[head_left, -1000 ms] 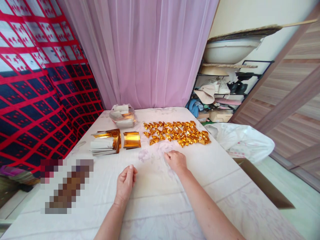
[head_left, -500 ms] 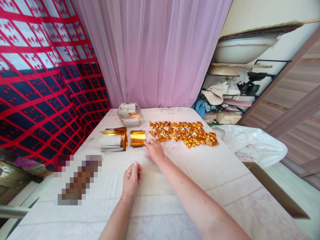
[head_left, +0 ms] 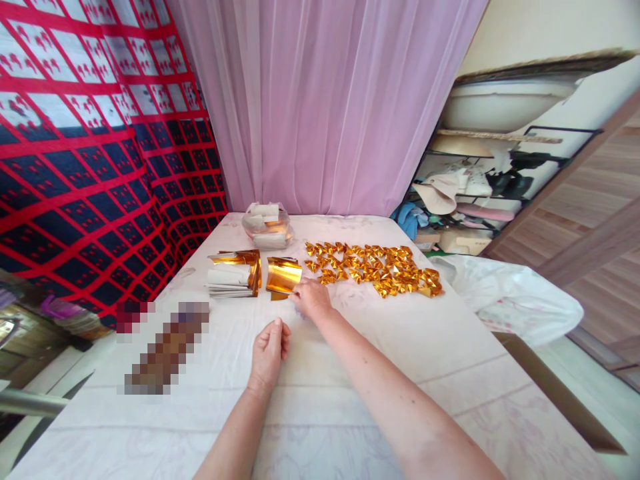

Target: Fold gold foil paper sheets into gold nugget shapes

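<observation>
My right hand (head_left: 313, 299) pinches the lower right corner of a gold foil paper sheet (head_left: 285, 275) on the small stack; that top sheet sits tilted, its near right side raised over the ones beneath. My left hand (head_left: 270, 343) rests on the table closer to me, fingers curled in with the thumb on top, and nothing shows in it. Left of the small stack lies a larger pile of gold and grey-backed paper sheets (head_left: 233, 280). To the right, several folded gold foil pieces (head_left: 380, 263) lie in rows.
A clear plastic bag (head_left: 267, 230) of paper rolls or bundles stands at the back. A pale patterned cloth covers the table (head_left: 320, 413). At the right are a white plastic bag (head_left: 515, 293), a cardboard box (head_left: 560, 387) and a loaded shelf. A blurred-out item lies at left.
My right hand has taken hold of the top gold sheet's corner and turned the sheet askew on its stack. The view has shifted a little; my left hand stays closed.
</observation>
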A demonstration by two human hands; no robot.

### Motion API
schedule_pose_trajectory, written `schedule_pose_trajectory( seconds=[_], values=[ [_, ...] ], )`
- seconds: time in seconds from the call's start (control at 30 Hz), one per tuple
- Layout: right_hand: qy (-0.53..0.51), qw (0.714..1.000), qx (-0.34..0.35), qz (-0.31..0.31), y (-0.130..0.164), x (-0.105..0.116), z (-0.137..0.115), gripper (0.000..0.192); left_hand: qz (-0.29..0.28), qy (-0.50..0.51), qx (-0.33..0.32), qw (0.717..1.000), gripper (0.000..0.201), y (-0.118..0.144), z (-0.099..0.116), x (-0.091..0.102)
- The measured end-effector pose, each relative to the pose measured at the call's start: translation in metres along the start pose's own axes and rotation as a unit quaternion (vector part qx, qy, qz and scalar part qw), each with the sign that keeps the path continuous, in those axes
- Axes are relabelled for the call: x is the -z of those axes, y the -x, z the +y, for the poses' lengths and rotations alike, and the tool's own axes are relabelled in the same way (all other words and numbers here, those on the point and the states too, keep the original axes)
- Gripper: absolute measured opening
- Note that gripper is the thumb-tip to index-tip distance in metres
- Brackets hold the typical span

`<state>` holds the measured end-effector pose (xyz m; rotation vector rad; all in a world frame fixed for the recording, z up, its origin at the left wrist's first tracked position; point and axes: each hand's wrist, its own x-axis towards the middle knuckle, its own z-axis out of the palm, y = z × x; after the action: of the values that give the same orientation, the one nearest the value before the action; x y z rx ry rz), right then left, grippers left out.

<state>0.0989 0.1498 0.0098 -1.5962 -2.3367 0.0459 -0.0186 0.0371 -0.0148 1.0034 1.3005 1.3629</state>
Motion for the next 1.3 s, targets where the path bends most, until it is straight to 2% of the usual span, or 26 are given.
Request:
schedule_pose_trajectory(
  seconds=[0.13,0.3,0.4,0.47,0.53,0.6,0.67,0.7,0.73,0.8,0.87,0.97,1.17,1.23,1.3],
  values=[
    [-0.018,0.999,0.03,0.016,0.008,0.009,0.004,0.023,-0.001,-0.003,-0.009,1.0,0.057,0.0,0.0,0.0],
    [-0.039,0.993,0.05,0.101,0.035,0.029,0.01,0.024,0.003,-0.014,-0.03,0.999,0.051,0.0,-0.001,0.0],
    [-0.057,0.986,0.059,0.142,0.06,0.039,0.012,0.022,0.039,-0.021,-0.06,0.997,0.041,-0.001,-0.003,0.0],
    [-0.118,0.971,0.069,0.198,0.078,0.045,0.013,0.021,0.07,-0.026,-0.083,0.994,0.039,-0.003,-0.006,0.0],
    [-0.208,0.949,0.047,0.232,0.096,0.051,0.014,0.019,0.09,-0.037,-0.101,0.99,0.042,-0.003,-0.009,0.001],
    [-0.309,0.933,-0.005,0.184,0.109,0.058,0.017,0.018,0.099,-0.052,-0.119,0.987,0.042,-0.003,-0.011,0.003],
    [-0.431,0.891,-0.058,0.129,0.114,0.062,0.023,0.022,0.102,-0.067,-0.135,0.983,0.039,-0.002,-0.012,0.005],
    [-0.467,0.872,-0.09,0.118,0.114,0.063,0.027,0.024,0.1,-0.074,-0.142,0.982,0.037,-0.001,-0.012,0.006],
    [-0.467,0.869,-0.125,0.105,0.112,0.063,0.033,0.026,0.098,-0.08,-0.147,0.981,0.036,-0.001,-0.013,0.007],
    [-0.373,0.907,-0.192,0.04,0.107,0.058,0.045,0.026,0.09,-0.096,-0.155,0.979,0.037,-0.001,-0.013,0.008],
    [-0.331,0.92,-0.21,0.017,0.102,0.05,0.057,0.021,0.08,-0.117,-0.167,0.976,0.037,-0.001,-0.012,0.008],
    [-0.267,0.933,-0.241,0.017,0.103,0.038,0.068,0.017,0.046,-0.16,-0.199,0.966,0.031,-0.001,-0.009,0.007],
    [-0.18,0.936,-0.302,0.04,0.111,0.025,0.068,0.019,-0.086,-0.254,-0.276,0.923,0.018,0.016,0.0,-0.007],
    [-0.17,0.936,-0.307,0.039,0.113,0.022,0.066,0.019,-0.119,-0.37,-0.329,0.861,0.022,0.025,0.0,-0.015],
    [-0.168,0.937,-0.305,0.037,0.115,0.021,0.065,0.018,-0.135,-0.455,-0.342,0.811,0.032,0.031,-0.002,-0.022]
  ],
)
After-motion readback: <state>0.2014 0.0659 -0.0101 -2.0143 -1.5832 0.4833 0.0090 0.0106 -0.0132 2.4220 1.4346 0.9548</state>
